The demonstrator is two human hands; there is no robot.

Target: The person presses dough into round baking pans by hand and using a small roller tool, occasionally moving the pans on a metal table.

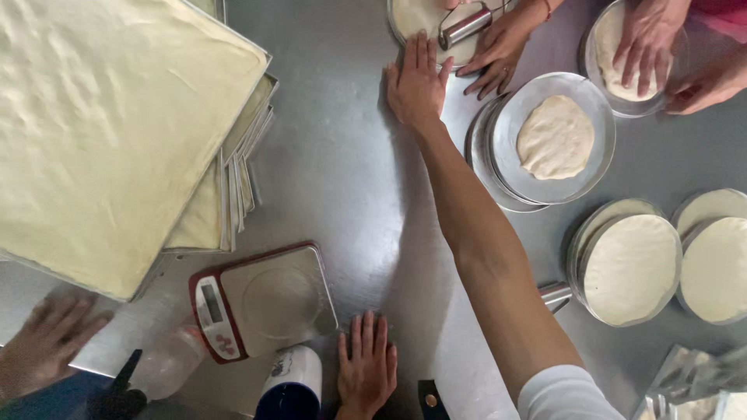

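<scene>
On the steel worktop (358,179), the person's right hand (416,82) lies flat at the end of an outstretched arm, fingers straight and close together and holding nothing. Their tips are at the rim of the top pan (398,31), though actual contact is hard to tell. The left hand (366,369) rests palm down near the bottom edge, fingers spread wide and empty, just beside a scale (261,299) and a white and blue bottle (289,385). In the top pan a co-worker's hand (498,47) works a small steel roller (465,27) over dough. To its right, another pair of hands (642,43) presses dough in a second pan (675,74). As to progress, the two pans at the right edge (632,268) (716,268) look finished, with dough spread out to the rim. The middle pan (595,167), set on a stack of others, holds a dough round (555,138) that covers only its centre, so it seems still to need spreading. At left, a stack of trays (241,179) carries a wide dough sheet (109,132) that already fills the top tray. A blurred hand (47,342) at the lower left corner seems to belong to someone else.
</scene>
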